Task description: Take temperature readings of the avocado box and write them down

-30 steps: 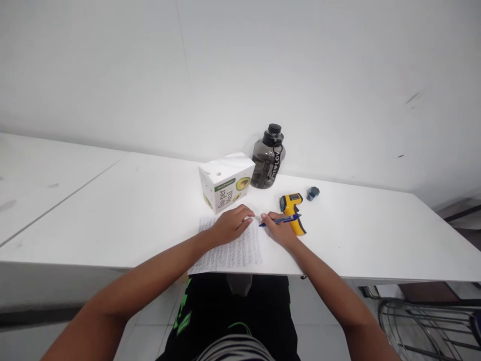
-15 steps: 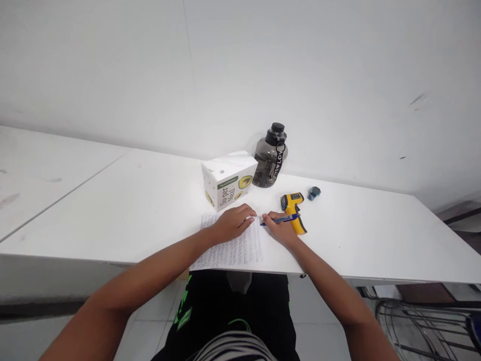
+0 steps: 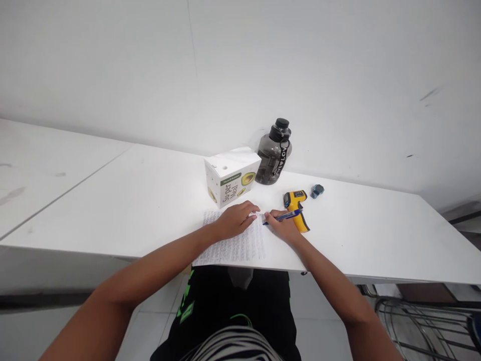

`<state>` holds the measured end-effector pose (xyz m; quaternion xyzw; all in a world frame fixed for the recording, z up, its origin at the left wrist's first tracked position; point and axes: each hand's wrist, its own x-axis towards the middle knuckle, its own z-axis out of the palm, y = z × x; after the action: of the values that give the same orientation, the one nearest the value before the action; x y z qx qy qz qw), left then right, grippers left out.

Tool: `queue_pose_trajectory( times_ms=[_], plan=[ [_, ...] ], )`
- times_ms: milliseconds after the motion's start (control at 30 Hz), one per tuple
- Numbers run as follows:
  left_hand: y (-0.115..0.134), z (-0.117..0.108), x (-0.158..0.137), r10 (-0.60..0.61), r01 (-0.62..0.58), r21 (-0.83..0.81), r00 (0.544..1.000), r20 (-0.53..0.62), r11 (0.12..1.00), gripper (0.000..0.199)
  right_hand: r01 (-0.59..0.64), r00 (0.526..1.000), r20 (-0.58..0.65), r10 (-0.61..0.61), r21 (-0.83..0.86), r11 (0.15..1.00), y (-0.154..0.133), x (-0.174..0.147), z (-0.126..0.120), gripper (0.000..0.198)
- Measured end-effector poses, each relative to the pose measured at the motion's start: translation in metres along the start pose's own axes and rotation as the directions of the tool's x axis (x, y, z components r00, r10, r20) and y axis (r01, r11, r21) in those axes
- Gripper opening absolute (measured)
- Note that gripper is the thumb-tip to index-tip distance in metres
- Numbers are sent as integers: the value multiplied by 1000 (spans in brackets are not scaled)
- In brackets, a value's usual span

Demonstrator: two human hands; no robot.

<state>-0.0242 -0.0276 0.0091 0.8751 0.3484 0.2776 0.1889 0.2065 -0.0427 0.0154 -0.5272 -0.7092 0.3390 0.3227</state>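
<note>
A sheet of paper (image 3: 236, 248) covered in rows of small marks lies at the table's front edge. Across its upper part rests my left hand (image 3: 236, 220), fingers loosely bent and apart, holding nothing. My right hand (image 3: 281, 225) grips a blue pen (image 3: 289, 214) at the paper's upper right edge, its tip pointing down and left at the sheet. Just beyond my right hand lies a yellow infrared thermometer gun (image 3: 296, 198), its handle partly behind the hand. Past my left hand stands a white box (image 3: 233, 183) with avocado pictures.
A dark see-through water bottle (image 3: 270, 158) stands behind the box, near the wall. A small dark blue object (image 3: 317, 190), perhaps a watch, lies right of the thermometer. The white table (image 3: 376, 235) runs along the wall. A wire rack (image 3: 424, 321) is below at right.
The whole view has shifted slightly. Both hands keep nearly the same places on the paper, with the pen still in the right hand.
</note>
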Motion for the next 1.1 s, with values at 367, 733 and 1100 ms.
queue_pose_trajectory(
  times_ms=[367, 733, 1100],
  plan=[
    [2, -2, 0, -55, 55, -11, 998, 33, 998, 33, -9, 1000, -21, 8, -44, 999, 2, -2, -1, 46],
    [4, -3, 1, -63, 64, -4, 997, 50, 998, 35, 11, 999, -51, -13, -36, 999, -1, -2, 0, 45],
    [3, -1, 1, -43, 43, -8, 998, 51, 999, 34, 19, 998, -64, -24, -72, 997, 0, -3, 0, 46]
  ],
)
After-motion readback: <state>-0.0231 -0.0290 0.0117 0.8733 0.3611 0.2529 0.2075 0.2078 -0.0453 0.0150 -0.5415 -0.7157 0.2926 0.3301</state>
